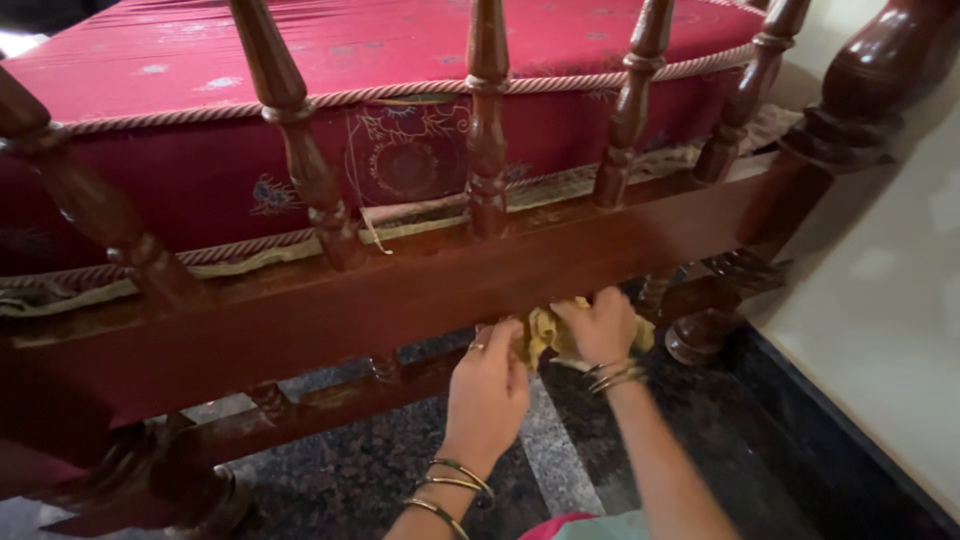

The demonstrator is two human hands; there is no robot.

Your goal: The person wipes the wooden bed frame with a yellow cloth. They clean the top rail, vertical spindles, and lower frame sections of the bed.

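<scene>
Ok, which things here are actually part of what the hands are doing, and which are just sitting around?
In use:
- yellow cloth, bunched between both hands
- left hand and right hand, both gripping it
- wooden frame rail, which the cloth is pressed against

Just there:
- red mattress with corded edge
- turned spindles
- carved corner post
- speckled stone floor

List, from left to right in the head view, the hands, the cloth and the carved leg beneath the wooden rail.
Left hand → yellow cloth → right hand → carved leg.
</scene>
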